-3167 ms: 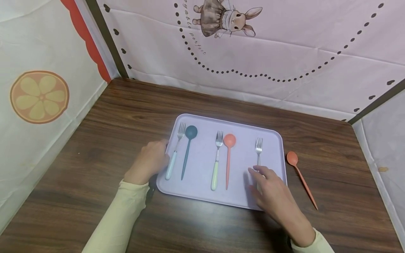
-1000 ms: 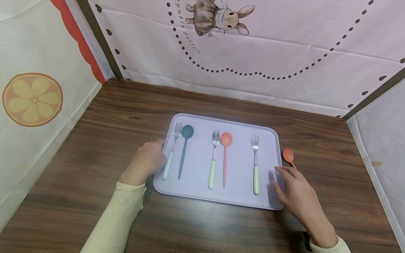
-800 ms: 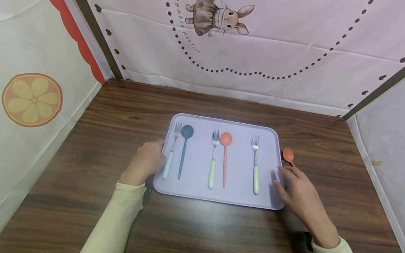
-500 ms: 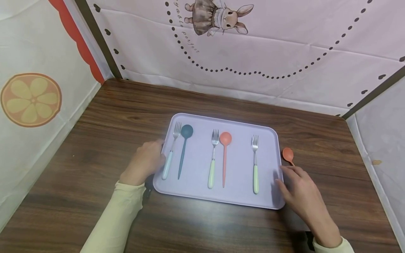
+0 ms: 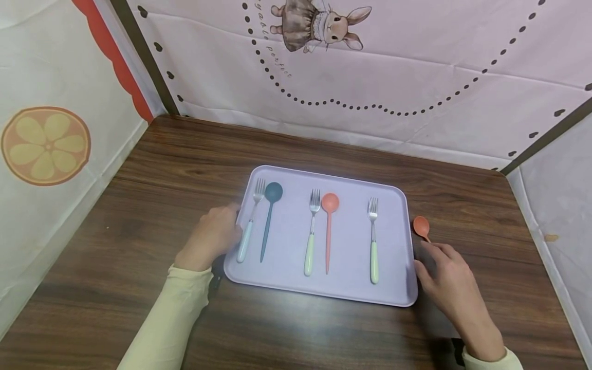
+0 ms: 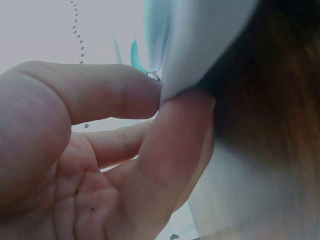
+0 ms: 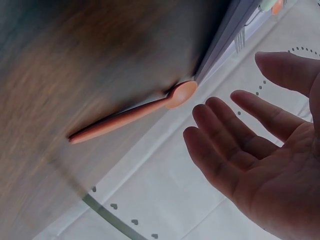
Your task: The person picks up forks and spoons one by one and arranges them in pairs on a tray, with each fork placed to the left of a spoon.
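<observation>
My left hand [image 5: 210, 237] pinches the left rim of a lavender tray [image 5: 347, 246] between thumb and fingers, as the left wrist view [image 6: 165, 135] shows. On the tray lie a fork with a pale blue handle [image 5: 245, 241], a dark teal spoon [image 5: 273, 193], a green-handled fork [image 5: 309, 254], a coral spoon [image 5: 330, 203] and another green-handled fork [image 5: 374, 262]. Just off the tray's right edge, my right hand [image 5: 450, 282] hovers with spread, relaxed fingers above an orange spoon [image 5: 421, 226] on the table. In the right wrist view that spoon [image 7: 125, 116] lies apart from the fingers.
The dark wood table [image 5: 185, 169] carries everything. Behind it hangs a pink cloth [image 5: 416, 61] with a rabbit print, and white cloth walls [image 5: 46, 226] stand at the left and right sides.
My right hand has moved right, from over the rightmost fork to beyond the tray's right edge, near the orange spoon. My left hand stays on the tray rim.
</observation>
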{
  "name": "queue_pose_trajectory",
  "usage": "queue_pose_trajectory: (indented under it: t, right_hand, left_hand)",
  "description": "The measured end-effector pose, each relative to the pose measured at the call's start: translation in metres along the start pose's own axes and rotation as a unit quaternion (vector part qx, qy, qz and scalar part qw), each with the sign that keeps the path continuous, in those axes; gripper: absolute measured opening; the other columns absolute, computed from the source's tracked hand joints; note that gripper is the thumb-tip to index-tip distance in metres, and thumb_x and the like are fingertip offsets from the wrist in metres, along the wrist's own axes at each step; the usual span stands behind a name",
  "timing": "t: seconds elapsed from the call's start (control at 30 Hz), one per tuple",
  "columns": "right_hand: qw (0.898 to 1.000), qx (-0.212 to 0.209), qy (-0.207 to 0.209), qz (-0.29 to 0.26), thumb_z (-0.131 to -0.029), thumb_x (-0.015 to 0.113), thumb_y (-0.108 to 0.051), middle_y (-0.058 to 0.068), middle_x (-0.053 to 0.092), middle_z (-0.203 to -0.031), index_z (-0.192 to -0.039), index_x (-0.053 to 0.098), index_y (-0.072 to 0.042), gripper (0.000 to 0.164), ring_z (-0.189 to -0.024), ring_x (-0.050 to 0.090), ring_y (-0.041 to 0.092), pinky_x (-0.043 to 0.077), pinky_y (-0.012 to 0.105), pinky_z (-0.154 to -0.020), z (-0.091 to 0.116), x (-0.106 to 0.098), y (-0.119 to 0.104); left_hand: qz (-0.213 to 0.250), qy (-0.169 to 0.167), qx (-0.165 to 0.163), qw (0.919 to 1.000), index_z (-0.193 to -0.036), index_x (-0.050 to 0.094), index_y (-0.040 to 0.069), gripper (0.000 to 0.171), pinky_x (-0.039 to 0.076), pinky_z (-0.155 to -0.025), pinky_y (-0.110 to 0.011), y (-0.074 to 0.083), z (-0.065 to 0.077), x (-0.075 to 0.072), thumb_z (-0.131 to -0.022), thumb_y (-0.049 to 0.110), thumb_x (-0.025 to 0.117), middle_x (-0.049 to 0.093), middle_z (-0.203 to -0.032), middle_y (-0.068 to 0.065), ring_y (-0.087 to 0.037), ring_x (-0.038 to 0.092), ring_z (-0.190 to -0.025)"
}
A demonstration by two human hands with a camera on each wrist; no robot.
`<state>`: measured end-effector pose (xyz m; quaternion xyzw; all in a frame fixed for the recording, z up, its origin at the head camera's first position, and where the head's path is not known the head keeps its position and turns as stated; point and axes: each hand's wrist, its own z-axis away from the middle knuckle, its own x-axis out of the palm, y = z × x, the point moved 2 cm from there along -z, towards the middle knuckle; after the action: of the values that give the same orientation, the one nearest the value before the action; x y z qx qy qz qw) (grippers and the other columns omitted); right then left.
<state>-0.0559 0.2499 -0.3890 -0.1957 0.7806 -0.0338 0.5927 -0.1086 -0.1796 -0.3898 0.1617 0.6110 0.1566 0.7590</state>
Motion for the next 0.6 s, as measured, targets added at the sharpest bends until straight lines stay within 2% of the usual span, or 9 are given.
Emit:
queue_pose_trajectory:
  t: [0.27, 0.43, 0.6]
  right_hand:
    - [1.000, 0.021, 0.011, -0.001, -0.074, 0.070, -0.012, 0.025, 0.057, -0.103, -0.113, 0.060, 0.003, 0.043, -0.094, 0.053, 0.042, 0.043, 0.061, -0.074, 0.002, -0.001, 0.009]
    - [0.999, 0.041, -0.003, 0.004, -0.073, 0.069, -0.011, 0.026, 0.057, -0.101, -0.113, 0.060, 0.000, 0.042, -0.091, 0.053, 0.043, 0.043, 0.064, -0.068, 0.003, -0.001, 0.015]
    - [0.999, 0.047, -0.011, 0.009, -0.073, 0.069, -0.010, 0.028, 0.057, -0.098, -0.111, 0.059, 0.003, 0.042, -0.089, 0.053, 0.045, 0.043, 0.065, -0.066, 0.003, 0.001, 0.020]
  left_hand:
    - [0.001, 0.002, 0.004, 1.0000, -0.125, 0.047, -0.005, 0.042, 0.051, -0.072, -0.055, -0.001, 0.000, 0.001, -0.085, 0.005, 0.046, 0.058, -0.104, -0.025, -0.031, 0.054, -0.078]
    - [0.001, 0.002, 0.007, 1.0000, -0.125, 0.047, -0.006, 0.041, 0.051, -0.072, -0.054, -0.001, 0.000, 0.001, -0.085, 0.005, 0.047, 0.058, -0.103, -0.025, -0.031, 0.054, -0.077]
    - [0.000, 0.006, 0.009, 0.9999, -0.123, 0.049, -0.006, 0.039, 0.051, -0.070, -0.054, -0.001, 0.000, 0.001, -0.085, 0.004, 0.047, 0.058, -0.100, -0.024, -0.030, 0.054, -0.076]
